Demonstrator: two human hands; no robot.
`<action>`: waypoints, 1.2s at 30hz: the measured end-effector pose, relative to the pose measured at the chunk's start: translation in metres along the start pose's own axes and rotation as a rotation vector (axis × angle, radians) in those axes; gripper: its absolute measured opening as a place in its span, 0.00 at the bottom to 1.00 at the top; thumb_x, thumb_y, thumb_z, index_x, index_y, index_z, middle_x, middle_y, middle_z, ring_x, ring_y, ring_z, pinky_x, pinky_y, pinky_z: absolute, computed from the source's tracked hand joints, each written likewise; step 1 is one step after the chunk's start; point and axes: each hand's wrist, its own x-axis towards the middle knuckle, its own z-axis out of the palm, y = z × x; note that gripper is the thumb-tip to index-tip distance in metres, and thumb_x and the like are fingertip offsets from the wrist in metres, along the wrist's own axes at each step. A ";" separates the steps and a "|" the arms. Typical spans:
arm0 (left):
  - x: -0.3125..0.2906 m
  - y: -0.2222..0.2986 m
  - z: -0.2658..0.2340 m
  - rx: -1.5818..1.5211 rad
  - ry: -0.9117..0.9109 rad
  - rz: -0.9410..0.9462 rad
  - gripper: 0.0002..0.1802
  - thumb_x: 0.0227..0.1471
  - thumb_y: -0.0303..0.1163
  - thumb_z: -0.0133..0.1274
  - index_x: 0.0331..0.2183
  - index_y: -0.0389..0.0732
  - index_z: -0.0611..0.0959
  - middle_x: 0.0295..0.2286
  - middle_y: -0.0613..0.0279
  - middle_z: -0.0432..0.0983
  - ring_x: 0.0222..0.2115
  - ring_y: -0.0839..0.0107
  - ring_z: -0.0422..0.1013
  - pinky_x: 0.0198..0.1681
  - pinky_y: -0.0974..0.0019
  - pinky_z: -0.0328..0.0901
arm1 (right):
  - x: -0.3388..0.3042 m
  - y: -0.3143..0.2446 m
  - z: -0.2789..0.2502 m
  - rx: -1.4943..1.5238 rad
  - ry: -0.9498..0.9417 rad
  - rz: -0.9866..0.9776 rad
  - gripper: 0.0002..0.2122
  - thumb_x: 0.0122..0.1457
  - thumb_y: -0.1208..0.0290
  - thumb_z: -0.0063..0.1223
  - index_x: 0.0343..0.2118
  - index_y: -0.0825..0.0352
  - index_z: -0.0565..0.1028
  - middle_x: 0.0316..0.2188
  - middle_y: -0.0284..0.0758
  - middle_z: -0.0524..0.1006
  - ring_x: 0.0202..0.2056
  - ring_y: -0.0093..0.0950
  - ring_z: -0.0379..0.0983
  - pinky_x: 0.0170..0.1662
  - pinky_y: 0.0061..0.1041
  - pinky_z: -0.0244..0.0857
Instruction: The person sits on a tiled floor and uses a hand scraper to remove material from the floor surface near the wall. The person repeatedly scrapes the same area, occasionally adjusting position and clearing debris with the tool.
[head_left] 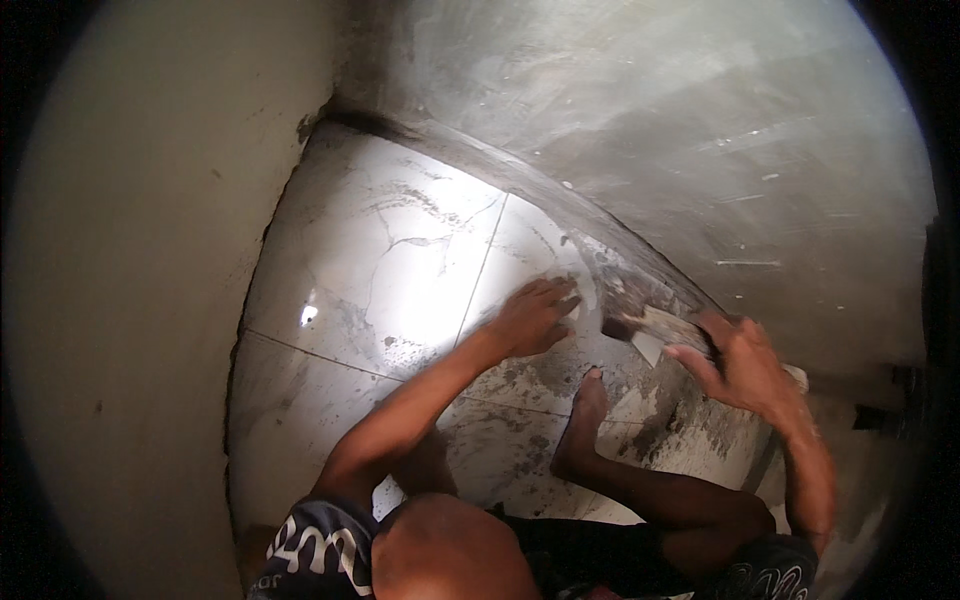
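Clamping a blurred, light-wood hand tool (680,328), right hand (745,365) sits between three and four o'clock, fingers and thumb together on the tool's body. Tool is just above the floor edge near the wall; whether its tip touches, can't tell. Pale flat triangular piece (648,348) shows at its lower side, probably part of it. Hold from the outer end likely gives reach and keeps knuckles off the wall. Left hand (538,318) is just off centre toward four o'clock, palm down, fingers and thumb apart, nothing seen in its grip, underside hidden; likely bracing the crouched body over the white, grey-veined, glossy tiled floor (335,215). Pale curved strip (588,300) lies right by its fingertips, at three o'clock from them; material unclear. Around: smooth grey plastered wall (680,130) at one o'clock, dirty dark ledge (480,160) along its foot, plain beige wall (140,250) at nine. Dark dirt smears (520,440) spread toward five o'clock. In the way: bare foot (588,400), at eight o'clock from the tool, limits room below it; the grey wall limits room above; bent knee (450,550) covers floor at six.
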 end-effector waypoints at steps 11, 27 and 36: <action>-0.216 -0.061 -0.161 0.716 0.666 -0.718 0.34 0.58 0.43 0.57 0.60 0.36 0.69 0.58 0.38 0.63 0.58 0.41 0.60 0.60 0.38 0.55 | 0.188 -0.084 0.124 -0.021 0.761 -0.467 0.19 0.63 0.56 0.59 0.37 0.70 0.70 0.18 0.41 0.76 0.15 0.37 0.74 0.14 0.34 0.64; -0.222 -0.073 -0.157 0.836 0.592 -0.798 0.41 0.57 0.49 0.56 0.64 0.39 0.64 0.62 0.40 0.59 0.61 0.41 0.56 0.62 0.37 0.52 | 0.249 -0.118 0.133 -0.128 1.054 -0.690 0.24 0.60 0.43 0.57 0.30 0.63 0.67 0.16 0.33 0.72 0.15 0.29 0.74 0.14 0.31 0.67; -0.217 -0.071 -0.157 0.829 0.617 -0.778 0.41 0.56 0.49 0.56 0.64 0.40 0.65 0.61 0.41 0.59 0.60 0.41 0.57 0.61 0.38 0.53 | 0.259 -0.106 0.139 -0.084 0.948 -0.499 0.23 0.61 0.47 0.56 0.28 0.64 0.64 0.15 0.36 0.71 0.13 0.36 0.71 0.15 0.37 0.66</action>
